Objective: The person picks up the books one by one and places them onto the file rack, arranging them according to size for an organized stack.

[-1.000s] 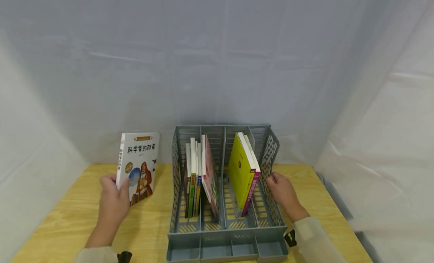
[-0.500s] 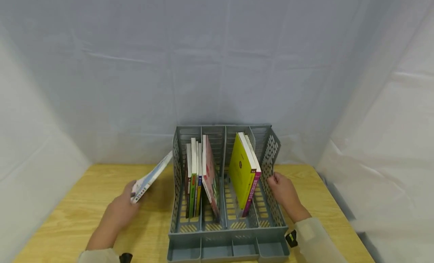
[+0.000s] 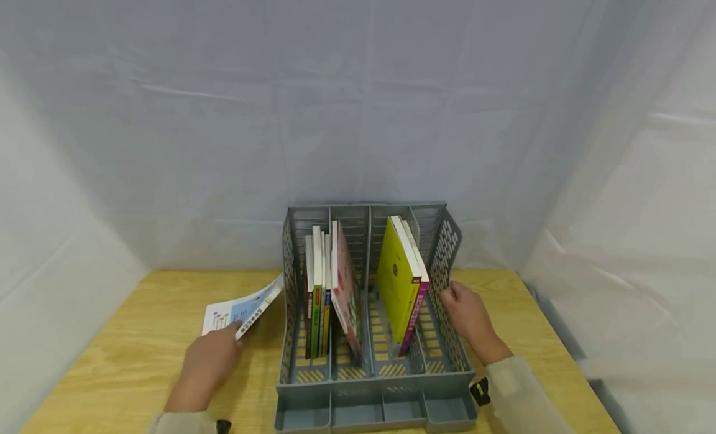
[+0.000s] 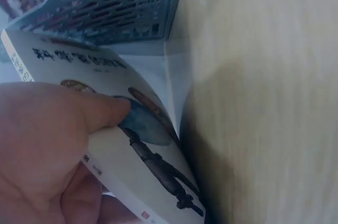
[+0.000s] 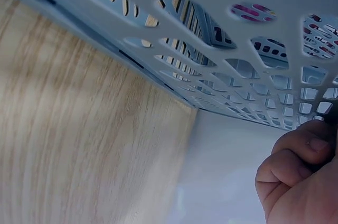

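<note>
My left hand (image 3: 212,358) holds a white paperback book (image 3: 220,314) by its spine, left of a grey desktop file rack (image 3: 376,383). In the left wrist view, the thumb presses on the front cover (image 4: 108,147) and the fingers curl behind. From the head, the tilted book shows its back cover and lettered spine, with its far end right at the rack's left wall. My right hand (image 3: 468,319) grips the front edge of the rack's right perforated wall (image 5: 248,71), fingers curled.
Several thin books (image 3: 316,291) stand in the rack's left compartment. A pink book (image 3: 345,285) leans in the second, and a yellow-green book (image 3: 396,288) with a magenta-spined one (image 3: 415,316) in the third. White sheeting (image 3: 358,110) surrounds the wooden table (image 3: 123,334).
My left hand has turned the book from its front cover facing me to its back cover, lowering it and bringing it right toward the rack. The right hand stays in place.
</note>
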{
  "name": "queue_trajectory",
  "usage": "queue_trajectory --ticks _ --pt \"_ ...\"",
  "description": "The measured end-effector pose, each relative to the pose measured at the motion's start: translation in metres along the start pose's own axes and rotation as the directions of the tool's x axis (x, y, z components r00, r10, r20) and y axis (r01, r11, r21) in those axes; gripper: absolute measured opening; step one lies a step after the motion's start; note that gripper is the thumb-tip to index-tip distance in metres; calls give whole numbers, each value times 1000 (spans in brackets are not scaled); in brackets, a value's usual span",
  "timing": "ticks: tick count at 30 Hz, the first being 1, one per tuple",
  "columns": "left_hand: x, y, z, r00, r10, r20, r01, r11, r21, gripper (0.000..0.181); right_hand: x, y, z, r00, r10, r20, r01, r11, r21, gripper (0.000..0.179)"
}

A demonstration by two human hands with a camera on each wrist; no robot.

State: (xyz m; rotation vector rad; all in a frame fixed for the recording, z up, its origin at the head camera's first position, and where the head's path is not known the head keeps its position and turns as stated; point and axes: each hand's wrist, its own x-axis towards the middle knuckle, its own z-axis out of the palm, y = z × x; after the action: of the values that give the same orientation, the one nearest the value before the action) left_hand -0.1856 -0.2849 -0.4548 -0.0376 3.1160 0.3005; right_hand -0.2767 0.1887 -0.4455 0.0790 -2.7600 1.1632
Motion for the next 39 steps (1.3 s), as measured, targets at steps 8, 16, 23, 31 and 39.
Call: queue_trajectory --ticks 8,16,23,31,39 --pt "-9 1 2 999 1 -37 -1 1000 -3 35 -2 -6 -1 1000 -16 23 18 995 -98 27" --pt "-16 -3 0 998 -17 -64 13 999 -50 33 -4 -8 0 1000 -9 29 13 992 -127 27" --pt "-17 -4 0 982 -179 -61 152 937 -314 54 -3 -10 -1 1000 -9 29 12 994 -112 27" --pt "-20 16 4 975 -206 -82 133 838 -529 55 -1 -8 -1 999 13 31 -10 994 -113 28" --pt "-17 26 5 988 -107 -114 50 905 -421 53 0 -9 -2 1000 14 23 -11 992 -124 29"
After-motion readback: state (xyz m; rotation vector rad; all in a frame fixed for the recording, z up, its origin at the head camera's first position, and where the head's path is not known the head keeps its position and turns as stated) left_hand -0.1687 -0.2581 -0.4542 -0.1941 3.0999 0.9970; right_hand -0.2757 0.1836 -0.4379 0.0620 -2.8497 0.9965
